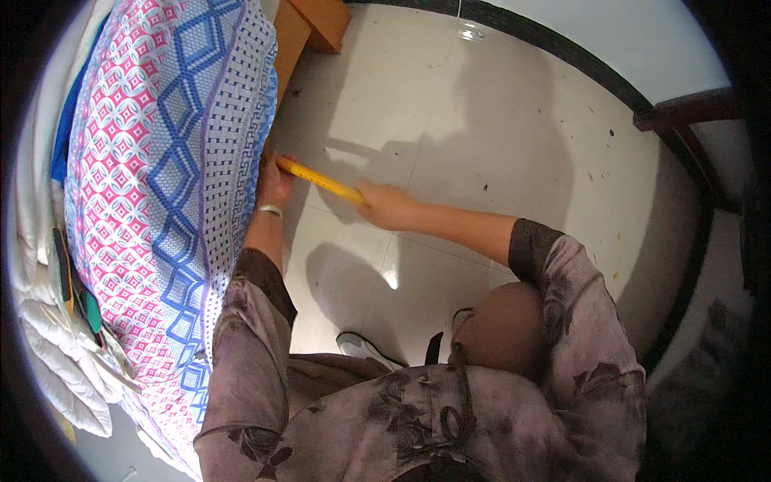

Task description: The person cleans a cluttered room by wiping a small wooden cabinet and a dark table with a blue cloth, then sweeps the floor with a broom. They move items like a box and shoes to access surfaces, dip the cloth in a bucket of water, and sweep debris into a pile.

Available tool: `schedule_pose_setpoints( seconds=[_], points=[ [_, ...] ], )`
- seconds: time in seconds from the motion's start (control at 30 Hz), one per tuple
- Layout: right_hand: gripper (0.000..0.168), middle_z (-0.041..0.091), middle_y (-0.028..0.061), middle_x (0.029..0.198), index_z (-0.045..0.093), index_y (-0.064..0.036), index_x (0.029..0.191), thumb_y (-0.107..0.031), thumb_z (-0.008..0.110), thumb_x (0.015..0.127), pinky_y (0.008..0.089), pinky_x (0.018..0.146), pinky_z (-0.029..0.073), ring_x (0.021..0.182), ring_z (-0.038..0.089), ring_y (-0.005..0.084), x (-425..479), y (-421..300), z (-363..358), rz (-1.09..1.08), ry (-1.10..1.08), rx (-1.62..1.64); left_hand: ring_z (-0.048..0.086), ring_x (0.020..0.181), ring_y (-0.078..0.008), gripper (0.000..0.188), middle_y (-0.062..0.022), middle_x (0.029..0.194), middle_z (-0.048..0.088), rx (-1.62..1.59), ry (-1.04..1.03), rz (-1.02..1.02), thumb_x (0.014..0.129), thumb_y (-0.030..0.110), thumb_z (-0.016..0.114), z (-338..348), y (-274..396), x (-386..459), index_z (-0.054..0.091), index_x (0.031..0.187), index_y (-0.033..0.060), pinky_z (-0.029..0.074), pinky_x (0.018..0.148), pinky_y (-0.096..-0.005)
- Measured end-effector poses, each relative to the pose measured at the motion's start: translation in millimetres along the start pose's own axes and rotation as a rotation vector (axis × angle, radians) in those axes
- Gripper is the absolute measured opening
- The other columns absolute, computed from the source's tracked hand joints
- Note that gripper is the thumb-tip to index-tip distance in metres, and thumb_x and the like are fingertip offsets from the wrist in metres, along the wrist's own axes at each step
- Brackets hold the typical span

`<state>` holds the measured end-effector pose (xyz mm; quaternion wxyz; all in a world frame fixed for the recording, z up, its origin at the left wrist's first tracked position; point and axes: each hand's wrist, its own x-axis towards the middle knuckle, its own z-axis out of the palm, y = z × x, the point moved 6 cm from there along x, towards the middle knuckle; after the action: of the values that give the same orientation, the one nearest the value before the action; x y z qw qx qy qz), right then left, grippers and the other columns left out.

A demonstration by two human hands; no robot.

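A yellow rod-like handle (319, 181) slants above the tiled floor between my two hands. My right hand (385, 206) is closed around its lower right end. At its upper left end is my left hand (276, 184), beside the hanging edge of the patterned bedspread (241, 120); a light band circles that wrist. The left fingers are partly hidden, so their hold on the handle cannot be told. What the handle may be joined to at its far left end is out of sight.
An orange-brown wooden bed frame (295, 42) shows under the bedspread. White folded bedding (66, 373) and small items lie at far left. Dark wooden furniture legs (686, 144) stand at right by the wall's black skirting. Small specks dot the floor (421, 138).
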<state>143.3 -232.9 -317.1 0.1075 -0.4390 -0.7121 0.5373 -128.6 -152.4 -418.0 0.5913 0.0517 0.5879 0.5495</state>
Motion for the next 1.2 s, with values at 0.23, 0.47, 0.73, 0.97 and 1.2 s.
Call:
schedule_pose_setpoints(
  seconds=[0.23, 0.47, 0.73, 0.97, 1.2],
  points=[
    [0.029, 0.059, 0.0212, 0.080, 0.044, -0.001, 0.103, -0.026, 0.047, 0.088, 0.0491, 0.067, 0.044, 0.075, 0.058, 0.0395, -85.9, -14.2, 0.5, 0.304, 0.004, 0.111, 0.048, 0.053, -0.0163, 0.018, -0.0049, 0.060, 0.047, 0.127, 0.054, -0.015, 0.088, 0.019, 0.054, 36.7, -20.3, -23.4, 0.047, 0.079, 0.0047, 0.045, 0.051, -0.0294],
    [0.040, 0.060, 0.0197, 0.082, 0.046, -0.003, 0.117, -0.030, 0.049, 0.088, 0.0411, 0.065, 0.046, 0.074, 0.060, 0.0344, -238.9, -19.8, -19.1, 0.507, 0.124, 0.118, 0.049, 0.047, -0.0166, 0.019, -0.0071, 0.059, 0.048, 0.380, -0.004, -0.045, 0.085, 0.012, 0.054, 109.0, -85.6, -176.8, 0.041, 0.075, 0.0023, 0.043, 0.044, -0.0311],
    [0.037, 0.060, 0.0161, 0.077, 0.049, -0.003, 0.118, -0.023, 0.051, 0.088, 0.0332, 0.063, 0.046, 0.068, 0.060, 0.0243, -428.7, -114.3, -37.8, 0.899, 0.188, 0.313, 0.051, 0.044, -0.0171, 0.018, -0.0069, 0.056, 0.049, 0.546, 0.061, -0.264, 0.084, 0.012, 0.054, 141.4, -133.5, -374.5, 0.043, 0.074, 0.0019, 0.043, 0.042, -0.0303],
    [0.034, 0.061, 0.0160, 0.083, 0.051, -0.003, 0.118, -0.020, 0.052, 0.087, 0.0326, 0.066, 0.047, 0.071, 0.061, 0.0218, -568.3, -236.7, -24.0, 0.973, 0.273, 0.260, 0.051, 0.046, -0.0162, 0.019, -0.0064, 0.062, 0.048, 0.547, -0.030, -0.525, 0.084, 0.014, 0.054, 133.7, -129.8, -556.9, 0.038, 0.087, 0.0033, 0.045, 0.041, -0.0289],
    [0.037, 0.061, 0.0199, 0.085, 0.047, -0.008, 0.120, -0.024, 0.053, 0.087, 0.0384, 0.067, 0.048, 0.076, 0.062, 0.0331, -477.6, -175.8, 73.3, 0.935, 0.111, 0.426, 0.047, 0.045, -0.0150, 0.016, -0.0049, 0.061, 0.046, 0.453, -0.047, -0.255, 0.086, 0.012, 0.053, 44.6, -103.0, -442.0, 0.038, 0.083, 0.0068, 0.043, 0.043, -0.0281]
  ],
)
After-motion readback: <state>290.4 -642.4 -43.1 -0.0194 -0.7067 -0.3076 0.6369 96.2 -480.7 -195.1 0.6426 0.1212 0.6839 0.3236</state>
